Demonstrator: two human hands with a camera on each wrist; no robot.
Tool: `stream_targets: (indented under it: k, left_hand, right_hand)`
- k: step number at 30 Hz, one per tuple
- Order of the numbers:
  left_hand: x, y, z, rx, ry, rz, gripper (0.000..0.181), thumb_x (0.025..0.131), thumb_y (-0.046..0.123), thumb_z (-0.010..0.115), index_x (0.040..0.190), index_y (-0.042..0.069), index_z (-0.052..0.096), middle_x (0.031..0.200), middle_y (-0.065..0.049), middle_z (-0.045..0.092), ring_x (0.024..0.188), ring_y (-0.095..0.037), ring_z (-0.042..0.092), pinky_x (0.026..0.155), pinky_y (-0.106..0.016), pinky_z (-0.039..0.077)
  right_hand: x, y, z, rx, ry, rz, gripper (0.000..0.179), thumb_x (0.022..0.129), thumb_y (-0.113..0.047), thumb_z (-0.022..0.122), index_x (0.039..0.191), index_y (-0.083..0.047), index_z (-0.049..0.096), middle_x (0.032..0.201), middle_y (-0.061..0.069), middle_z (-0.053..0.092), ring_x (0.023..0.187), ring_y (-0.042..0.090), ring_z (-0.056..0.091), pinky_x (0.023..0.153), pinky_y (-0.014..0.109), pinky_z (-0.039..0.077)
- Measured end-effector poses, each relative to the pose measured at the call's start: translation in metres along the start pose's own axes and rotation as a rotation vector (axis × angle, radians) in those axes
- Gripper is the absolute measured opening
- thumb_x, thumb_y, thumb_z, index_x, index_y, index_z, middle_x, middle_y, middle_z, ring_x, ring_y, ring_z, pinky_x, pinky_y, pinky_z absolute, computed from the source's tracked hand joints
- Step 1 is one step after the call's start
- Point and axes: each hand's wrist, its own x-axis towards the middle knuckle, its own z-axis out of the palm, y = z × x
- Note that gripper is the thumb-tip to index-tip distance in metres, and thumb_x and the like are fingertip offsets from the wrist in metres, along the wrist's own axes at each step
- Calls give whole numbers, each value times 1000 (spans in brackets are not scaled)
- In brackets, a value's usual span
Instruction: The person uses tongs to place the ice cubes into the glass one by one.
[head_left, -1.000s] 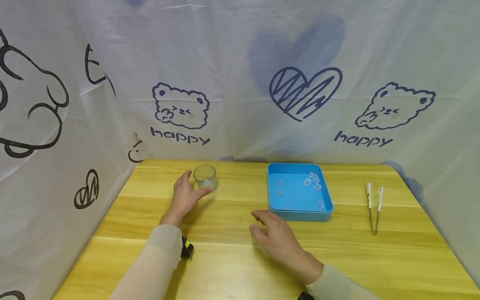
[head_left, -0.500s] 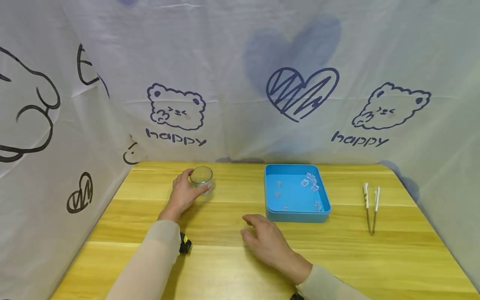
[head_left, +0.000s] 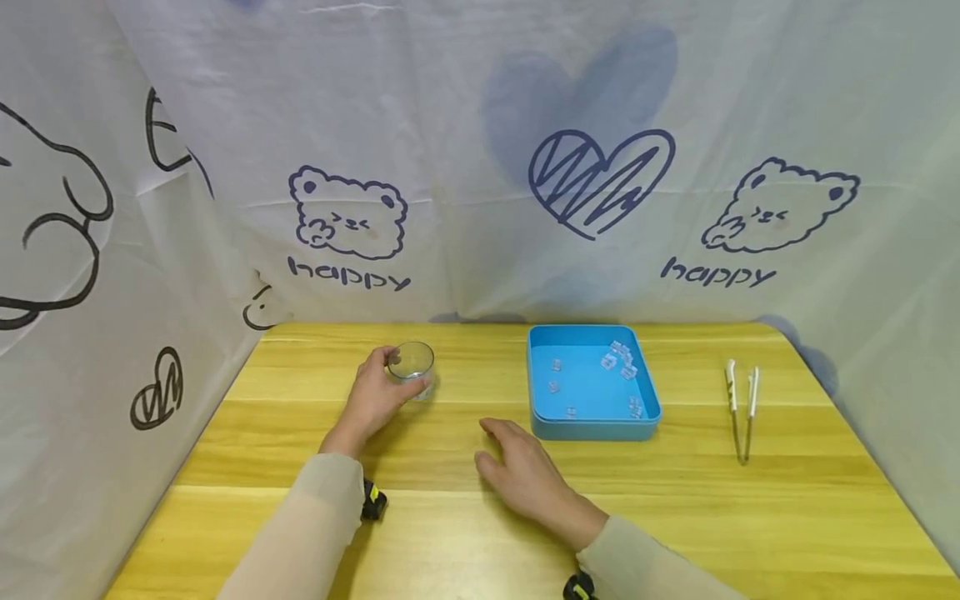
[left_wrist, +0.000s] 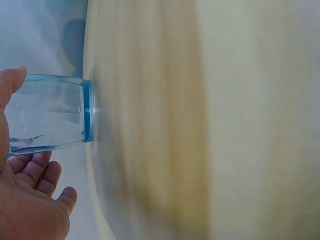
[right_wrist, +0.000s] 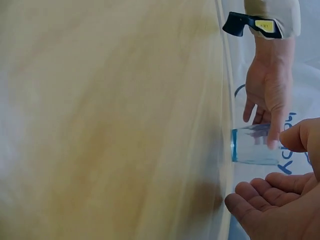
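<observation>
A clear drinking glass (head_left: 422, 371) stands upright at the back left of the table. My left hand (head_left: 373, 396) grips it from the left, thumb on the near side and fingers round the far side. In the left wrist view the glass (left_wrist: 52, 112) is held between thumb and fingers, its thick base at or very near the tabletop. My right hand (head_left: 525, 471) hovers over the middle of the table with relaxed, slightly bent fingers and holds nothing. It is nearest to the blue tray (head_left: 592, 430), just left of its front corner.
Several small clear cubes (head_left: 628, 372) lie in the blue tray. White-handled metal tongs (head_left: 731, 392) lie on the right of the wood-patterned table (head_left: 465, 533). A printed cloth (head_left: 465, 167) hangs behind the table and along its sides.
My left hand has closed on the glass and shifted it slightly right and toward me. My right hand has moved a little left, away from the tray.
</observation>
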Motion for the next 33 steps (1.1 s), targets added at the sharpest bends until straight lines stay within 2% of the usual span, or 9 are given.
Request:
stream_targets:
  k: [7,15,21,33]
  left_hand:
    - [-15,6,7,19,-36,4,93,88,51,83,156,8,36,151,-12,49,142,-35,45,118,-55,38]
    - [-33,19,24,47,-75,69,86,87,49,84,151,9,43,148,-11,54,141,-34,48,117,-55,39]
    - [-44,29,38,39,-90,103,84,85,45,87,149,9,46,145,-10,57,137,-33,52,115,-54,42]
    - [-58,39,56,35,-121,164,84,82,42,90,148,8,49,141,-12,60,131,-33,57,114,-53,44]
  right_hand:
    - [0,2,0,3,-20,50,54,100,-22,60,148,1,55,151,21,58,143,39,52,117,56,42]
    - [0,1,-1,9,-8,39,56,99,-20,60,149,3,53,152,23,56,143,40,51,118,57,40]
    - [-1,2,-2,30,-10,49,62,100,-22,60,155,2,46,157,21,51,147,41,46,121,58,36]
    - [-11,4,-6,36,23,25,63,96,-19,61,153,4,47,150,21,56,139,40,54,117,57,42]
